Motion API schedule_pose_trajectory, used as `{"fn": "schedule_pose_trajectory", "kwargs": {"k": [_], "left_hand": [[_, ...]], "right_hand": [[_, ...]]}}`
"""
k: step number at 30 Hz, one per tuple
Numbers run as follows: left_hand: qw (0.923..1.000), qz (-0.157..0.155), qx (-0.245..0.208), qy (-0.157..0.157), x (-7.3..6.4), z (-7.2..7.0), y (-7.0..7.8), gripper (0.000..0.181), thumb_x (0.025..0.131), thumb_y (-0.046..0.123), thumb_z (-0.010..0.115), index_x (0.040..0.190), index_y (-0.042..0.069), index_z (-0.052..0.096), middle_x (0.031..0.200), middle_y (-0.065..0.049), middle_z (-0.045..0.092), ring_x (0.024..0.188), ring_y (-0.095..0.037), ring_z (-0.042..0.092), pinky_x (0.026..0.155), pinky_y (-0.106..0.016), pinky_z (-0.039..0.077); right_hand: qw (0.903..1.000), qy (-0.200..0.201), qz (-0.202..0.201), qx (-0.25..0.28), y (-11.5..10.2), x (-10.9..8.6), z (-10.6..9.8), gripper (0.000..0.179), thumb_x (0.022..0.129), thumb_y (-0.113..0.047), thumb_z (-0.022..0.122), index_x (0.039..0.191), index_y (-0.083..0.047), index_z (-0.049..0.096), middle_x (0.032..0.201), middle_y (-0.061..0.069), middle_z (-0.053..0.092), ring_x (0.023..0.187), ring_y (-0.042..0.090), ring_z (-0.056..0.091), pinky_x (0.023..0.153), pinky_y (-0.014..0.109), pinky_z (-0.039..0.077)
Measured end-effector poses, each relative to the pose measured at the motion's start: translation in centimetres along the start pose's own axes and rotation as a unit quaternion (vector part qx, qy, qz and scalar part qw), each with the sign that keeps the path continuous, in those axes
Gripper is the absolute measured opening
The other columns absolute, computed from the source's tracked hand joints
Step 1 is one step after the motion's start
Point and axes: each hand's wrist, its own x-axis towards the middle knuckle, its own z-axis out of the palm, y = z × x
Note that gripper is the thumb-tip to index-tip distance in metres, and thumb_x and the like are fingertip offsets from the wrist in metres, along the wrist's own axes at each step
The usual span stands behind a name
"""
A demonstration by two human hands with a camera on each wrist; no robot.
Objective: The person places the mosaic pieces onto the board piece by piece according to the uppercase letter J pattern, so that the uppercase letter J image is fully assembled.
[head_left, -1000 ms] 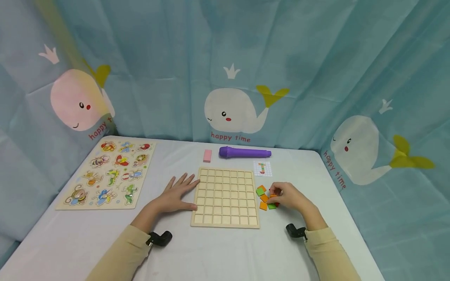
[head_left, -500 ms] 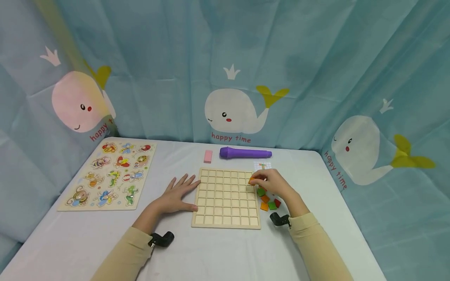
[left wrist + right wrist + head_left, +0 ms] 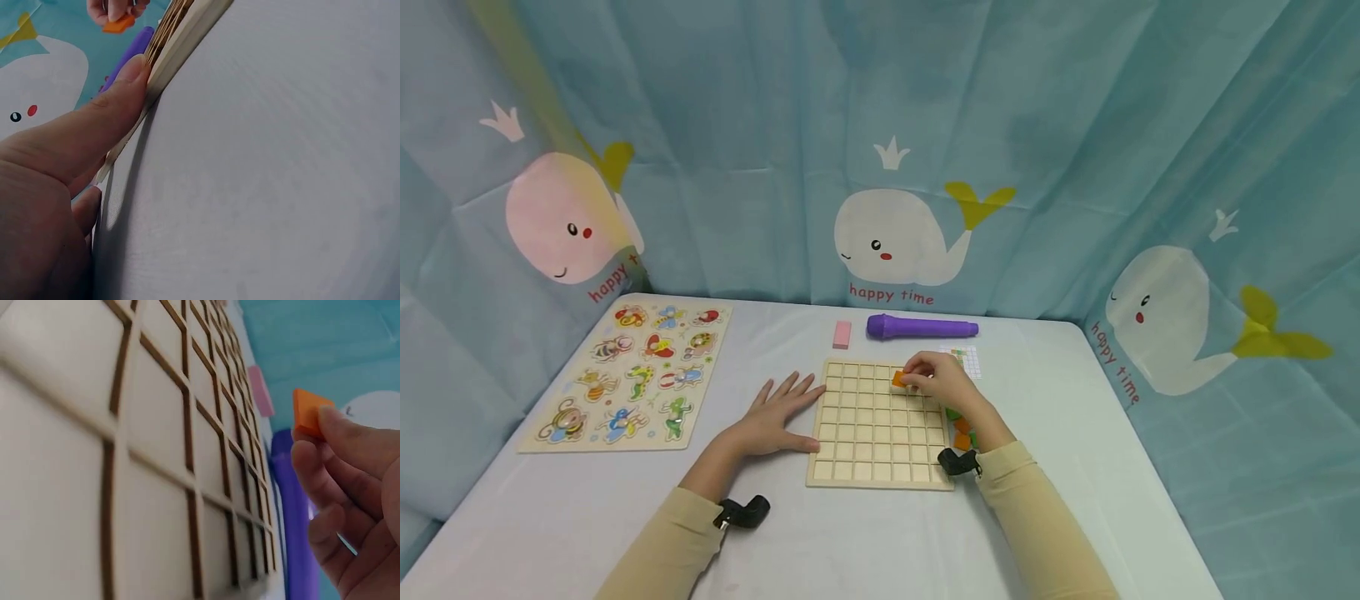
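Observation:
My right hand (image 3: pixel 943 382) pinches an orange square tile (image 3: pixel 308 412) between thumb and fingertips, above the upper right part of a wooden grid board (image 3: pixel 865 433). In the right wrist view the tile is apart from the board's cells. The left hand (image 3: pixel 772 417) lies with fingers spread at the board's left side, thumb and a fingertip touching the frame; in the left wrist view its thumb (image 3: pixel 134 72) rests against the board's edge. Several loose orange and green tiles (image 3: pixel 962 442) lie right of the board, partly hidden by my right wrist.
A small grid card (image 3: pixel 970 362) with a coloured pattern lies behind the right hand, partly covered. Farther back are a purple microphone-shaped object (image 3: pixel 922 327) and a pink block (image 3: pixel 842 335). An insect puzzle board (image 3: pixel 632 375) is at the left. A whale-print curtain (image 3: pixel 737 208) hangs behind.
The right hand has picked up an orange tile from the loose pile and carried it leftward and away from me, over the board. The left hand has stayed at the board's left edge.

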Motion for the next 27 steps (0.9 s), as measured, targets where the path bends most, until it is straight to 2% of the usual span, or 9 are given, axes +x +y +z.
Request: {"fn": "schedule_pose_trajectory", "kwargs": {"k": [6,10,16,22,27], "left_hand": [[1.0000,-0.008,0.004,0.001,-0.1,0.0,0.0,0.103,0.075,0.064,0.078,0.159,0.022,0.035,0.168,-0.011,0.021,0.157,-0.039,0.006,0.123,-0.063,-0.006],[1.0000,-0.008,-0.002,0.002,-0.1,0.0,0.0,0.103,0.075,0.063,0.078,0.159,0.022,0.035,0.168,-0.011,0.021,0.156,-0.040,0.006,0.123,-0.063,-0.006],[0.9999,-0.015,-0.006,-0.004,-0.1,-0.1,-0.1,0.104,0.074,0.064,0.079,0.159,0.022,0.034,0.169,-0.011,0.020,0.157,-0.040,0.005,0.123,-0.062,-0.007],[0.9999,-0.012,-0.011,-0.003,0.2,0.0,-0.1,0.104,0.074,0.065,0.078,0.159,0.023,0.034,0.169,-0.009,0.020,0.157,-0.038,0.004,0.124,-0.061,-0.008],[0.9998,-0.016,-0.010,-0.006,0.2,0.1,-0.3,0.105,0.074,0.066,0.078,0.159,0.023,0.035,0.169,-0.009,0.020,0.157,-0.038,0.004,0.124,-0.062,-0.007]], "right_hand": [[0.9997,-0.016,-0.006,-0.019,-0.8,1.4,2.0,0.009,0.094,-0.024,0.073,0.093,-0.016,0.072,0.087,0.000,0.071,0.072,0.021,0.068,0.062,0.028,0.054],[0.9998,-0.007,0.002,-0.021,-1.3,2.2,3.0,0.008,0.093,-0.025,0.075,0.091,-0.017,0.073,0.086,-0.003,0.070,0.072,0.018,0.064,0.063,0.027,0.052],[0.9999,0.002,0.008,-0.008,-1.9,3.2,3.9,0.008,0.093,-0.024,0.075,0.093,-0.016,0.075,0.086,-0.002,0.072,0.073,0.017,0.064,0.064,0.028,0.051],[0.9991,0.014,0.024,-0.031,-2.2,3.8,4.4,0.008,0.093,-0.025,0.074,0.091,-0.018,0.076,0.086,-0.004,0.072,0.075,0.013,0.062,0.069,0.028,0.052],[0.9983,0.004,0.031,-0.049,-2.2,3.8,4.9,0.008,0.093,-0.027,0.074,0.089,-0.021,0.076,0.084,-0.008,0.072,0.074,0.011,0.061,0.069,0.027,0.051]]}}
